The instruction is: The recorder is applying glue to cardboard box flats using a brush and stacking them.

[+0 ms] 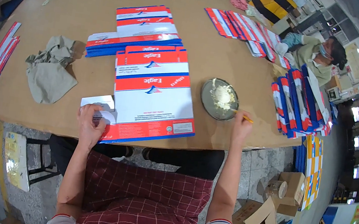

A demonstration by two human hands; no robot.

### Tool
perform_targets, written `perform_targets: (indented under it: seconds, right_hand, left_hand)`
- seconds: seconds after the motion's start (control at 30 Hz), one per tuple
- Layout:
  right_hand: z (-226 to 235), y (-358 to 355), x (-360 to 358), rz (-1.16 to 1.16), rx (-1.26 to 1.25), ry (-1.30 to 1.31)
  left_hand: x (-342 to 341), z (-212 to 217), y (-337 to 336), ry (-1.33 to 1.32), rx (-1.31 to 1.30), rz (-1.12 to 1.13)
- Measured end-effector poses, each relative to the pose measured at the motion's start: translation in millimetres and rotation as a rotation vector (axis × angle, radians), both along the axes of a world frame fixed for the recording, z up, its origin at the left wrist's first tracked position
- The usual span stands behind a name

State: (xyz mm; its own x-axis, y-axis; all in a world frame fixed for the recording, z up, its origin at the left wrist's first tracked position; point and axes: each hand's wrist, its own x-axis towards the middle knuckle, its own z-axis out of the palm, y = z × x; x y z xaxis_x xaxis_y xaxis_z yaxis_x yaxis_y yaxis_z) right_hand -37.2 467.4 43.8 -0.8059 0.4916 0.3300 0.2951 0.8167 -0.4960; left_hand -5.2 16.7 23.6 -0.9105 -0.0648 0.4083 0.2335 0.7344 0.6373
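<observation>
A flat printed carton (153, 101) in red, white and blue lies in front of me, on top of others like it. At its near left corner my left hand (90, 123) has its fingers curled on a small white sheet (104, 115), with a silvery-grey piece (103, 100) just beyond. To the right, my right hand (242, 127) pinches a thin yellow stick (247, 118) at the near right rim of a round dark plate (206, 103). A lumpy white paste (222, 96) sits in the plate. The stick's working tip is too small to make out.
A crumpled grey-green cloth (51, 72) lies on the brown table (96, 16) at left. More folded cartons stand in stacks behind (143, 25) and at right (299, 102). A masked person (319, 59) works at the far right. Open cardboard boxes (258, 223) sit on the floor.
</observation>
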Motion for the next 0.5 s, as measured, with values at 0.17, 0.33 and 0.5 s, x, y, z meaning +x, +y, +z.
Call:
perform_targets:
  seconds: [0.17, 0.33, 0.5]
  right_hand:
    - [37.9, -73.3, 18.8, 0.26, -1.505, 0.662]
    - [22.4, -198.6, 27.4, 0.514, -1.966, 0.082]
    - [7.0, -255.3, 12.1, 0.643, -1.487, -0.129]
  left_hand:
    - [-4.0, -8.1, -0.5, 0.136, 0.002, -0.027]
    - [-3.5, -18.3, 2.9, 0.154, 0.032, -0.053]
    - [0.5, -13.9, 2.2, 0.136, -0.014, -0.053]
